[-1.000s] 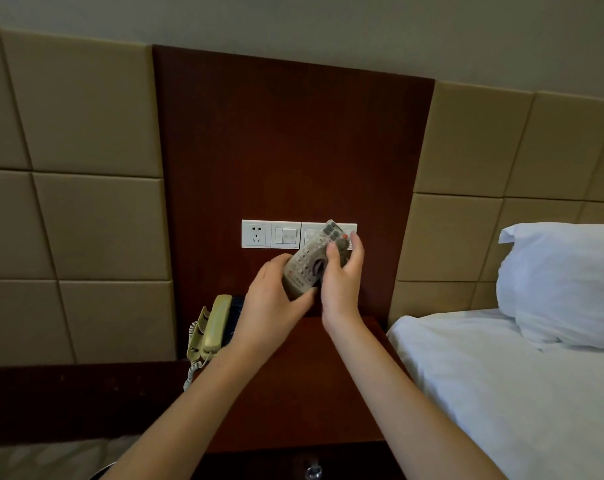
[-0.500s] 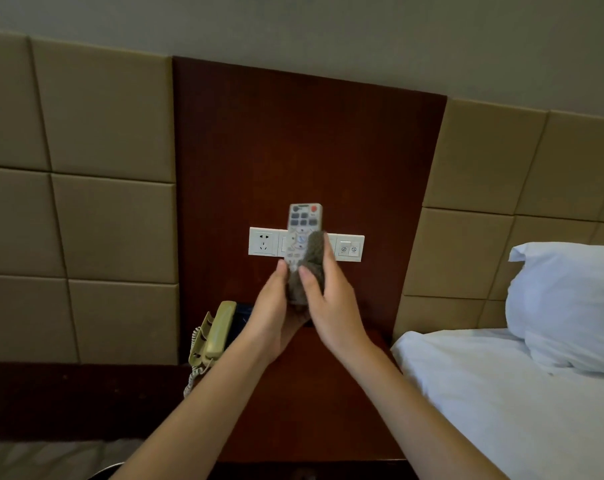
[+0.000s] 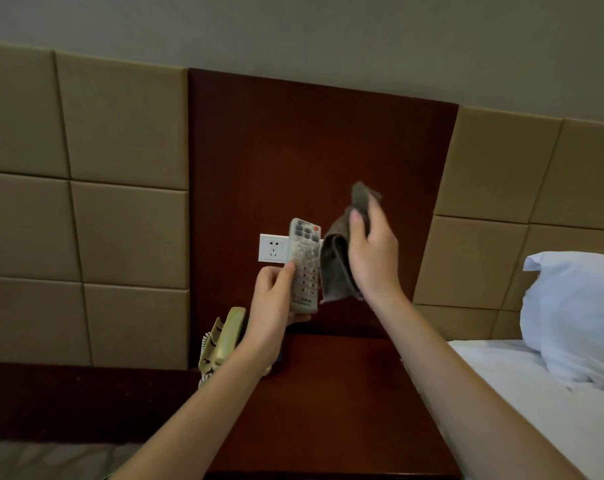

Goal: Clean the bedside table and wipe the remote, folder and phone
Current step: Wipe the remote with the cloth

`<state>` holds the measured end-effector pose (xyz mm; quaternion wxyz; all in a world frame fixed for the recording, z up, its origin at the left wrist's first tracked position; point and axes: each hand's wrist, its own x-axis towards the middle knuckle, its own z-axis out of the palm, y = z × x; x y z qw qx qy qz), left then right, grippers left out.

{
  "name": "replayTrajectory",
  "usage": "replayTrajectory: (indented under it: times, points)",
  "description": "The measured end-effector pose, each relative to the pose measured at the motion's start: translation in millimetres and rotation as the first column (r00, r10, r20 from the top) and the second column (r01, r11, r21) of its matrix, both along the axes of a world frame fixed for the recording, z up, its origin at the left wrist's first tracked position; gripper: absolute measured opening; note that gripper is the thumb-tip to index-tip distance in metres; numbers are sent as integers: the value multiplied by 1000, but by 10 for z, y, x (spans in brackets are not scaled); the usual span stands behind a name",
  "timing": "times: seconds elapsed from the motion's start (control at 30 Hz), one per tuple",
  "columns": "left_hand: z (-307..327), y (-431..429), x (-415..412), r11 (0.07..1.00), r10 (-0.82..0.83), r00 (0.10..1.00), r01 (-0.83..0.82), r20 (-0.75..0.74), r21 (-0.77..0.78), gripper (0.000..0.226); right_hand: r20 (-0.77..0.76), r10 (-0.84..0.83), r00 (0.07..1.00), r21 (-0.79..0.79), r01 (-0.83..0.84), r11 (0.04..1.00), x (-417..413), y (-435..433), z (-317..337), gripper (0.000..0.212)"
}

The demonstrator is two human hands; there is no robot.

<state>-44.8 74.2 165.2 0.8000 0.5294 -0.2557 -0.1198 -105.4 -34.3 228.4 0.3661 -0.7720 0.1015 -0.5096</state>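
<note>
The left hand grips the remote round its lower half, thumb on the left edge of the keypad. It is held upright, buttons facing the camera, and its top covers the right end of the socket. Just right of the socket, the right hand pinches a folded grey-brown cloth near its upper end. The rest of the cloth hangs down close beside the remote; whether the two touch cannot be told. Below the socket stands the dark wooden bench. Below and a little left of the socket, a beige phone with a coiled cord sits at the bench's back left corner, partly hidden by the left wrist. Well to the right of the socket and lower lies a bed with a white sheet and a pillow. The socket sits in a dark wood panel.
</note>
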Motion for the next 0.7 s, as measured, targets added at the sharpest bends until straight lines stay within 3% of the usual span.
replayTrajectory:
  times: [0.13,0.47,0.6,0.7]
  points:
    - [73,-92,-93,998,-41,999,42,31,-40,28,-355,120,927,-88,-161,983,183,69,1,44]
    - [-115,62,94,981,126,991,-132,-51,-143,28,-336,177,925,-298,-283,912,-73,593,-695,46]
    - [-128,88,108,992,5,1000,-7,-22,-125,36,-370,188,910,-298,-308,903,-122,545,-830,54]
    - [-85,32,59,996,-69,995,73,69,-51,33,-361,74,930,-325,-200,924,-68,321,-695,51]
